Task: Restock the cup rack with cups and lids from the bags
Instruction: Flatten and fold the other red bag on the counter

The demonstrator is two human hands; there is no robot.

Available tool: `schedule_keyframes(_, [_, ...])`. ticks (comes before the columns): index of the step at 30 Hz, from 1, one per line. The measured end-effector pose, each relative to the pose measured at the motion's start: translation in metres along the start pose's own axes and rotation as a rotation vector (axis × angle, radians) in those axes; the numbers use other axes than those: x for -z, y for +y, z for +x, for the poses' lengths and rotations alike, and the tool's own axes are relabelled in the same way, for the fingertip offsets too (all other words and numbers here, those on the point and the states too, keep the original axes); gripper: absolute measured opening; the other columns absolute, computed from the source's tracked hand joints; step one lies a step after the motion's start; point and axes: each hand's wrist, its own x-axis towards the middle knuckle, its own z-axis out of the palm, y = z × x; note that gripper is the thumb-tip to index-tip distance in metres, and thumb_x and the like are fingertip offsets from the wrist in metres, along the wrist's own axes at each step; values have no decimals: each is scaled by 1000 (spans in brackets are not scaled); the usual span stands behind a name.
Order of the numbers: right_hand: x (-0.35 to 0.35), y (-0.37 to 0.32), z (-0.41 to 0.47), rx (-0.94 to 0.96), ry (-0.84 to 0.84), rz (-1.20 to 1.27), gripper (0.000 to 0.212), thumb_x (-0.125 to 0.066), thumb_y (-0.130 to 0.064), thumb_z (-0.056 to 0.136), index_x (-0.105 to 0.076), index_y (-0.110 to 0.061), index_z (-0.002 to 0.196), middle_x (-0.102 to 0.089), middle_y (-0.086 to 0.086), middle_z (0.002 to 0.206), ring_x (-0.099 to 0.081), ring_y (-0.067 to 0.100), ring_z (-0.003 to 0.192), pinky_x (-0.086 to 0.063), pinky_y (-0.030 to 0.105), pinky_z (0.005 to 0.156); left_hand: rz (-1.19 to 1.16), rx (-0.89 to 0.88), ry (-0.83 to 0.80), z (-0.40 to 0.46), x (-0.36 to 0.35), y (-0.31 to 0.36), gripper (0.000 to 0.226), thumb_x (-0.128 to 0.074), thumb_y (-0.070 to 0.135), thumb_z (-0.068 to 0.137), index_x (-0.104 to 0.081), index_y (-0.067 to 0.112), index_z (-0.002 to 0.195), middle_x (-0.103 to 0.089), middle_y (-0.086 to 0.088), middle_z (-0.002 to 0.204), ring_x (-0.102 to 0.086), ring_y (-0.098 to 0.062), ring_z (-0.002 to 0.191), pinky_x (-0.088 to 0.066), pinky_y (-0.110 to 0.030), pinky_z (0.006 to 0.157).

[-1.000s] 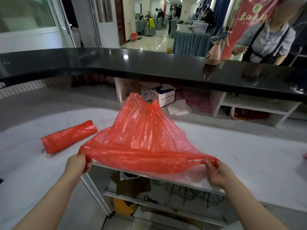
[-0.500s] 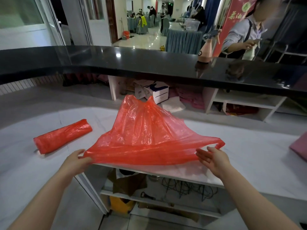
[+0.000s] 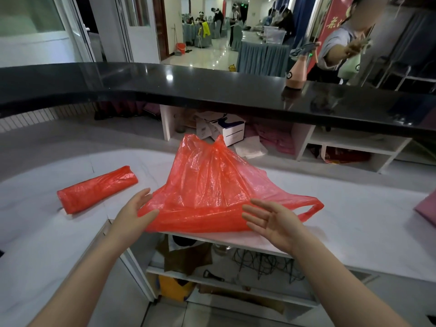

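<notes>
both hands are hovering spread and empty at the worktop's (image 3: 354, 232) near edge, left hand (image 3: 132, 214) brushing and right hand (image 3: 273, 223) just beside the thin, crinkly, glossy red bag (image 3: 212, 192); a rolled red bag (image 3: 96, 188) is lying toward the left edge; no cups, lids or rack are showing, so restocking seems barely begun

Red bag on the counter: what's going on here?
A person stands at a white counter with a loose red bag spread at its edge. Both hands are open: the left hand touches the bag's near left edge, the right hand hovers by its right side. A rolled red bundle lies to the left. No cups or rack visible.
</notes>
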Motion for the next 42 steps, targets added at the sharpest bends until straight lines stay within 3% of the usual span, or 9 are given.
schedule_keyframes(9, [-20,-42,42,104,-78,-89,30,-51,-27,94,-61,-15,119,-71,8,112,-69,25,100,-52,37,84,13,-78,-38,40,-12,19,51,-60,20,92,-41,27,139,-55,12,127,-54,-11,116,-47,-26,88])
schedule_keyframes(14, [-10,-89,100,176,-28,-156,25,-53,-27,95,-62,-15,115,-73,7,104,-70,23,89,-53,33,77,-15,-48,60,86,-12,21,37,-56,8,93,-53,24,125,-60,0,124,-55,-17,116,-43,-40,101])
schedule_keyframes(18, [12,-113,167,159,79,-238,24,-53,-21,96,-62,-11,115,-73,6,91,-66,20,73,-51,29,67,-19,11,163,129,-23,19,30,-50,0,94,-61,22,110,-64,0,116,-58,-9,103,-41,-25,89])
schedule_keyframes(21, [22,-118,217,91,98,-275,23,-53,-14,95,-59,-8,117,-70,3,73,-61,17,60,-49,26,58,-122,140,199,162,-33,17,22,-51,8,95,-64,23,106,-65,-1,112,-60,-19,107,-45,-31,85])
schedule_keyframes(24, [23,-116,261,32,109,-362,31,-58,-9,92,-53,-8,123,-68,13,89,-60,18,55,-48,25,49,-404,323,155,190,-45,24,22,-48,26,98,-63,21,114,-66,-2,111,-62,-21,101,-49,-33,79])
schedule_keyframes(28, [8,-108,302,8,90,-485,52,-71,-15,84,-46,-12,130,-66,12,93,-65,21,59,-46,22,43,-402,411,99,225,-56,37,28,-44,37,98,-65,25,114,-68,-1,102,-62,-17,87,-47,-29,70])
schedule_keyframes(32, [-10,-96,325,13,-5,-613,46,-74,-20,82,-56,-11,123,-69,5,93,-67,18,70,-53,25,54,-463,432,0,241,-75,43,23,-58,30,92,-66,17,110,-72,-8,100,-67,-25,90,-52,-39,87])
schedule_keyframes(37, [-15,-87,327,36,-133,-496,20,-70,-5,80,-69,-2,100,-69,14,84,-62,28,75,-48,37,72,-327,350,-124,238,-89,43,35,-60,-7,85,-63,17,111,-74,-9,95,-71,-25,85,-57,-30,69])
schedule_keyframes(42, [3,-104,323,101,61,-341,36,-65,-36,88,-70,-3,101,-71,20,85,-66,34,76,-52,45,76,-389,403,-127,239,-78,38,26,-63,-5,83,-67,8,105,-74,-14,93,-72,-26,80,-57,-29,62])
